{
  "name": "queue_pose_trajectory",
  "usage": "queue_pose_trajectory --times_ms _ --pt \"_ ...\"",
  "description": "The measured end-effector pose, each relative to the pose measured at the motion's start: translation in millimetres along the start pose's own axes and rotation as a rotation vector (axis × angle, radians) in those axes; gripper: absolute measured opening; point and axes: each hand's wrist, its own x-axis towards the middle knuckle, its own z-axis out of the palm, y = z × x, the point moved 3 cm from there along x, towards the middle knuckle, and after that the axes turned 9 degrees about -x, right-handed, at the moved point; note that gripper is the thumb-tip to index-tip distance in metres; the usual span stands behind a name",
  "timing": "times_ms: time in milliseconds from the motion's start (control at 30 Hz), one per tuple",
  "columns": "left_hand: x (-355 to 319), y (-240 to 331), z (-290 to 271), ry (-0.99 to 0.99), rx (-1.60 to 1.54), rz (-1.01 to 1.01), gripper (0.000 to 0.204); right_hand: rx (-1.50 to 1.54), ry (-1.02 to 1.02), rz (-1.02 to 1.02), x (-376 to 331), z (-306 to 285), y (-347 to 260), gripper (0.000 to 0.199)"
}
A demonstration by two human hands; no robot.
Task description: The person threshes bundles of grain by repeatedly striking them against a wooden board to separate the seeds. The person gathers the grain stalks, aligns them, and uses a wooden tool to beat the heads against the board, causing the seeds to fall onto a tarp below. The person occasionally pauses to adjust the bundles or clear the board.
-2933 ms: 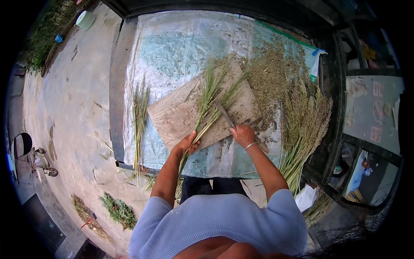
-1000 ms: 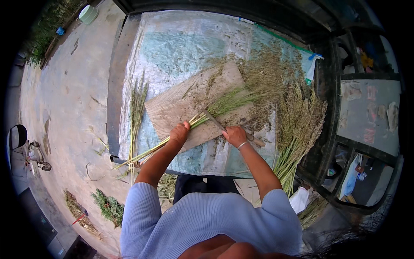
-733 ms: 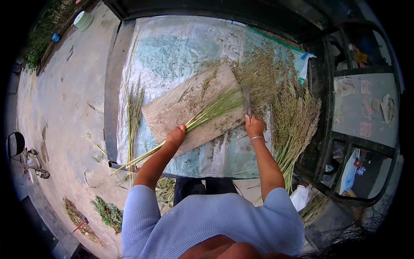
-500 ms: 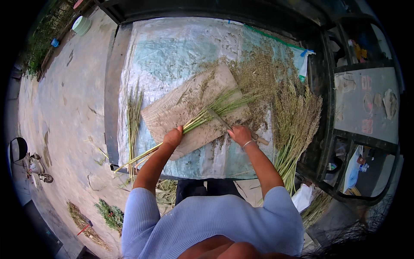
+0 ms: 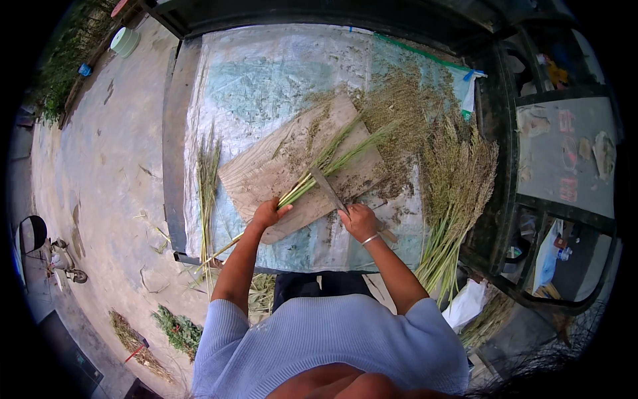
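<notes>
My left hand (image 5: 269, 213) is closed round the lower part of a bundle of green grain stalks (image 5: 299, 189), its fingers wrapped over the stems. The bundle lies slantwise across a wooden board (image 5: 256, 161), its leafy tops spreading to the upper right and a long stem end sticking out at the lower left. In my right hand (image 5: 360, 222) is a knife (image 5: 327, 188) with a flat dark blade and a wooden handle. The blade lies across the stalks, a little beyond my left hand. Crumbs of seed and chaff are scattered over the board.
A pale woven sheet (image 5: 266, 80) covers the platform under the board. Loose seed heads (image 5: 405, 100) are heaped at the far right, above a big sheaf (image 5: 452, 199). A thinner bunch of stalks (image 5: 207, 179) lies on the left. A dark metal frame (image 5: 502, 166) borders the right side.
The knife and my right hand have moved left and slightly nearer me. The stalk tops have drawn apart into separate strands, and fewer stem ends stick out below my left hand.
</notes>
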Motion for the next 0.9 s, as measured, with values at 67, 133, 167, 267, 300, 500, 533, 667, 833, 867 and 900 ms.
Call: queue_pose_trajectory --times_ms 67,133,167,267,300,500,533,667,833,867,900 --pt "-1.5 -12.2 3.7 -0.120 -0.298 -0.040 0.034 0.039 -0.079 0.000 -4.2 5.0 -13.1 0.024" --pt "-4.1 -0.9 6.4 -0.259 -0.643 -0.143 0.029 0.048 -0.068 0.045 -13.6 19.4 -6.2 0.028" --pt "-3.6 4.1 5.5 -0.278 -0.680 -0.162 0.027 0.035 -0.101 0.085 -19.2 24.1 -1.0 0.028" --pt "-6.7 4.2 17.3 -0.335 -0.835 -0.277 0.021 0.045 -0.117 0.105 -30.1 22.4 9.3 0.028" --pt "-7.5 5.1 24.8 -0.363 -0.903 -0.347 0.019 0.054 -0.104 0.100 -31.9 20.6 12.5 0.028" --pt "-14.3 6.5 69.0 -0.578 -1.134 -0.394 0.062 0.012 -0.221 0.138 -40.8 22.5 27.8 0.027" --pt "-15.6 5.5 72.5 -0.569 -1.189 -0.378 0.062 0.024 -0.265 0.168 -41.4 21.8 29.8 0.028" --pt "-21.0 7.8 84.3 -0.485 -1.391 -0.412 0.055 0.042 -0.333 0.220 -47.7 18.2 33.8 0.029" --pt "-22.7 13.6 96.1 -0.130 -1.410 -0.432 0.045 0.031 -0.309 0.183 -45.1 18.7 31.8 0.029" --pt "-22.9 14.5 95.3 -0.111 -1.410 -0.432 0.043 0.015 -0.301 0.172 -44.3 18.5 32.8 0.029" --pt "-23.5 14.2 94.6 -0.090 -1.410 -0.433 0.042 0.001 -0.293 0.160 -42.8 18.1 32.5 0.029"
